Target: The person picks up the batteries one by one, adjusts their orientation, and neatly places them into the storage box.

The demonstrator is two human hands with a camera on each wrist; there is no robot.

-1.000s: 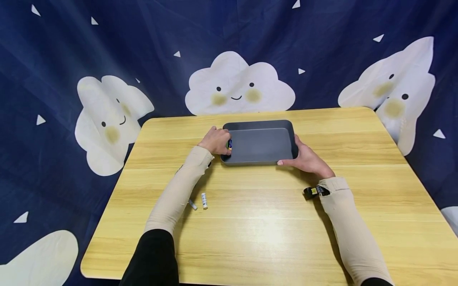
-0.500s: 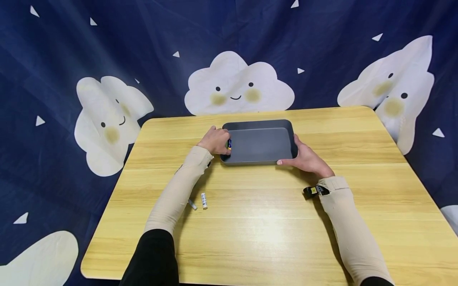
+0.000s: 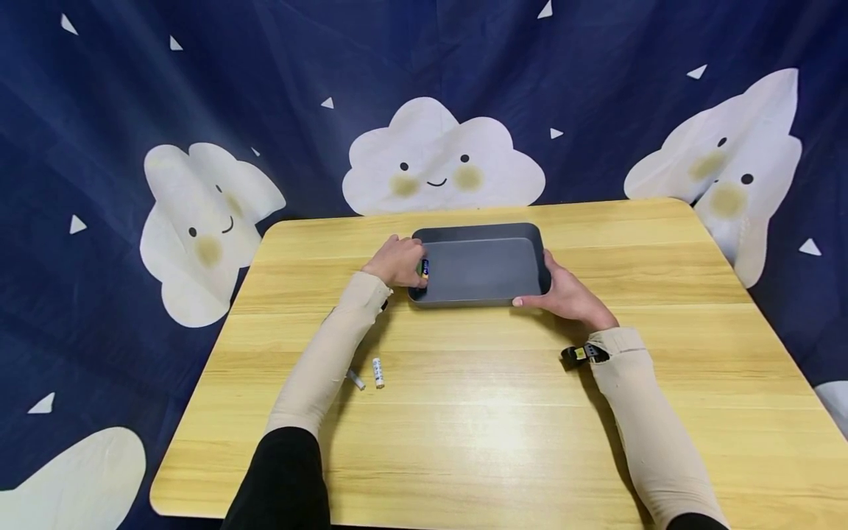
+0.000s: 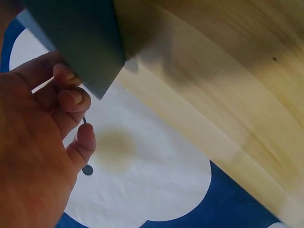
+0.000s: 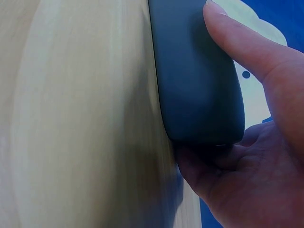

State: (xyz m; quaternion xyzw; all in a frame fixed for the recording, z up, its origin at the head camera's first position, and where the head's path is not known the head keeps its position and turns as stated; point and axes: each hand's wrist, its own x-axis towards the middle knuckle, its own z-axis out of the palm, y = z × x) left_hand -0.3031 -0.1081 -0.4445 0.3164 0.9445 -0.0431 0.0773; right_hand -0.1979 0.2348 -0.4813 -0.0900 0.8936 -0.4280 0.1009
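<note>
A shallow dark grey rectangular tray [image 3: 486, 269] lies toward the back of the table. My left hand [image 3: 396, 262] reaches over its left end and pinches a battery [image 3: 425, 268] with a dark label and a yellowish end, just inside the wall. In the left wrist view, several curled fingers [image 4: 73, 99] show outside the tray's wall, which hides the pinch. My right hand [image 3: 566, 296] grips the tray's right end. Seen from the right wrist, the thumb [image 5: 232, 33] lies against the front wall and the other fingers wrap round the end.
Two small white printed cylinders [image 3: 378, 373], which look like batteries, lie on the wooden table [image 3: 477, 434] beside the left forearm, one partly hidden by the sleeve. A dark blue curtain [image 3: 278, 66] with white clouds hangs behind the table's back edge.
</note>
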